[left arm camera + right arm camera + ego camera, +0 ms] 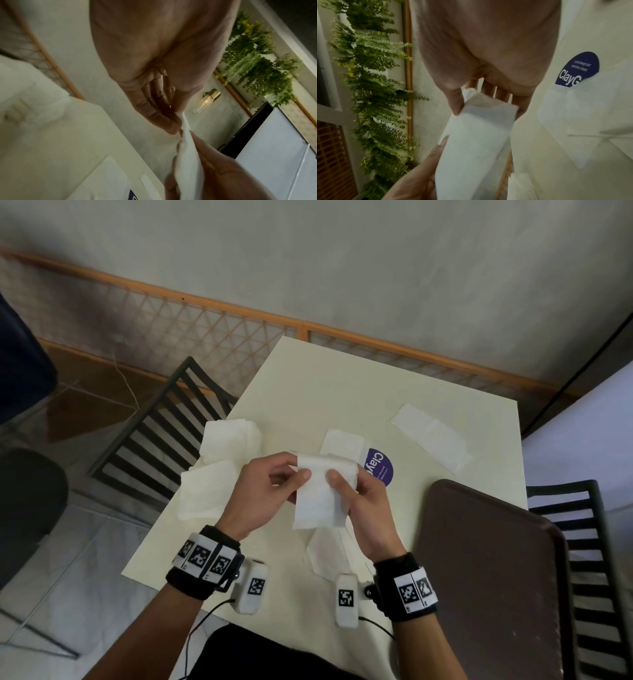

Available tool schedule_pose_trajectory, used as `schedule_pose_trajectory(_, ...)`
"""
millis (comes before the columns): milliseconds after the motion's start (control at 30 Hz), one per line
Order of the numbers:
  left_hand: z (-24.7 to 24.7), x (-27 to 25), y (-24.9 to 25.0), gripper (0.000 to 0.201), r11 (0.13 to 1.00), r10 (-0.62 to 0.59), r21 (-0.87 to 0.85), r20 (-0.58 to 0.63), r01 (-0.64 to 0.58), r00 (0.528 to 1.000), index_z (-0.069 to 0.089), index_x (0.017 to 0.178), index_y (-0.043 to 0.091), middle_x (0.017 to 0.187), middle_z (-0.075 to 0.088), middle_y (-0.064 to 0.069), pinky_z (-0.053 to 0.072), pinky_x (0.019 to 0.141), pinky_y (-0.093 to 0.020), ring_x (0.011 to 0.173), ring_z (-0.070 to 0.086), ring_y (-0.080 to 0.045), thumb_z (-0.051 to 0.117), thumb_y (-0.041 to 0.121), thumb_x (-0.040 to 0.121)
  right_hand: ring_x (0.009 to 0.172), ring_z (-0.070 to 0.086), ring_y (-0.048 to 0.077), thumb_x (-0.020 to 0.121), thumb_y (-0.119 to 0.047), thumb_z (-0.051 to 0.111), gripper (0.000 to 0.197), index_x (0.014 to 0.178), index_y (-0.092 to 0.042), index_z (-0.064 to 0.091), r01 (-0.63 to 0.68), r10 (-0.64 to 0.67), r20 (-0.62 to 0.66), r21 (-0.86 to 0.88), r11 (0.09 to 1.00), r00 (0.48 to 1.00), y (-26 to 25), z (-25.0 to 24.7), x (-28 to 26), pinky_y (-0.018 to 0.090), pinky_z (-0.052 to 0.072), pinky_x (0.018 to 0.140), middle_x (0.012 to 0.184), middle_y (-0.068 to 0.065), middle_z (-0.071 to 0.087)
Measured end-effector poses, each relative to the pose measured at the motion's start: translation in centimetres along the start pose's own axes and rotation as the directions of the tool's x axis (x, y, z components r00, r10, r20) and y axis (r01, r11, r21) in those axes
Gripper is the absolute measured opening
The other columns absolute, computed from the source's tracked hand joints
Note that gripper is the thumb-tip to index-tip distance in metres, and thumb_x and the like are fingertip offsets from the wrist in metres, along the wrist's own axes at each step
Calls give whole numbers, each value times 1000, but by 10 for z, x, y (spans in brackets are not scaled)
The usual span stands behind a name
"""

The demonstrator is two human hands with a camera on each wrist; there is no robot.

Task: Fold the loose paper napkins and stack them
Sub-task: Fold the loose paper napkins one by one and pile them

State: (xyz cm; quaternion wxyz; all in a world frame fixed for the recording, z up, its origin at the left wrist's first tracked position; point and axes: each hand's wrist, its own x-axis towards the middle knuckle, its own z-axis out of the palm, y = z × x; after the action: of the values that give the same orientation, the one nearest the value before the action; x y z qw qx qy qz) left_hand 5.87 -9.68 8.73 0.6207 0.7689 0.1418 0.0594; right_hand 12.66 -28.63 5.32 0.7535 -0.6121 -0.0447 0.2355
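Both hands pinch white napkin (pixel 317 491) (creased, rectangular, hanging).

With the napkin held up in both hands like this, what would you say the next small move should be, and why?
Probably lower the napkin and lay it on the small folded stack beside the purple sticker. The left hand and right hand pinch it above the table, and it already looks folded into a narrow rectangle, while loose napkins still wait at the left.
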Motion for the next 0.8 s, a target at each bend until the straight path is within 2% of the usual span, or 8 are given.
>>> schedule_pose_trajectory(67, -9, -1, 0, 8, 998, 59, 35, 6, -59, 998, 78, 107, 14, 88, 80, -6, 66, 81, -42, 84, 78, -29, 75, 19, 102, 125, 69, 51, 107, -15, 70, 25, 127, -2, 75, 53, -53, -10, 15, 998, 999, -2, -1, 3, 68, 53, 110, 127, 24, 77)
schedule_pose_trajectory(133, -17, -2, 3, 9, 993, 114, 42, 16, -114, 993, 80, 108, 12, 93, 79, -7, 64, 85, -41, 86, 76, -31, 73, 11, 103, 125, 69, 51, 106, -7, 69, 22, 125, -1, 78, 101, -100, -12, 39, 994, 995, -2, -2, 5, 62, 54, 107, 125, 26, 77)
schedule_pose_trajectory(300, -24, -5, 13, 24, 988, 148, -51, 13, -147, 989, 80, 101, 4, 98, 79, -10, 60, 85, -39, 89, 73, -36, 60, -9, 103, 101, 71, 32, 84, -8, 78, 18, 97, -13, 89, 174, -174, -7, 54, 983, 985, -9, 2, 5, 48, 55, 92, 103, 14, 82)
schedule_pose_trajectory(433, -21, -7, 17, 29, 976, 90, -198, -29, -94, 996, 78, 96, 1, 98, 76, -14, 59, 83, -29, 94, 71, -23, 53, -11, 106, 85, 66, 28, 84, 5, 53, 43, 77, -22, 86, 214, -214, 0, 41, 976, 977, -10, 0, 8, 36, 48, 77, 83, 4, 79)
schedule_pose_trajectory(533, -20, -6, 20, 31, 962, 66, -262, -38, -73, 997, 76, 93, 2, 96, 72, -13, 58, 84, -29, 96, 68, -21, 50, -8, 107, 84, 57, 31, 89, 5, 51, 42, 76, -19, 83, 208, -211, 26, 77, 975, 977, -12, 0, 9, 36, 40, 74, 81, 5, 74)
schedule_pose_trajectory(667, -22, -6, 21, 30, 958, 24, -282, -72, -43, 997, 74, 92, 1, 100, 65, -24, 57, 83, -32, 94, 65, -21, 48, -6, 107, 85, 50, 30, 87, -2, 48, 34, 78, -11, 79, 165, -172, 56, 104, 981, 984, -15, 3, 11, 36, 38, 74, 84, 9, 68)
schedule_pose_trajectory(733, -24, -8, 17, 28, 975, 65, -209, -80, -80, 995, 74, 93, 3, 95, 71, -12, 59, 84, -34, 94, 67, -19, 51, -5, 107, 83, 50, 29, 90, -6, 47, 24, 84, -8, 69, 149, -153, 34, 108, 983, 988, -19, 8, 10, 35, 38, 73, 84, 8, 63)
schedule_pose_trajectory(800, -25, -12, 12, 20, 986, 150, -61, -71, -155, 986, 75, 94, 8, 93, 76, -1, 59, 85, -34, 93, 71, -20, 61, 0, 106, 86, 66, 28, 106, -7, 50, 9, 100, -7, 56, 166, -166, 9, -3, 986, 986, -22, 16, 8, 34, 48, 77, 87, 4, 70)
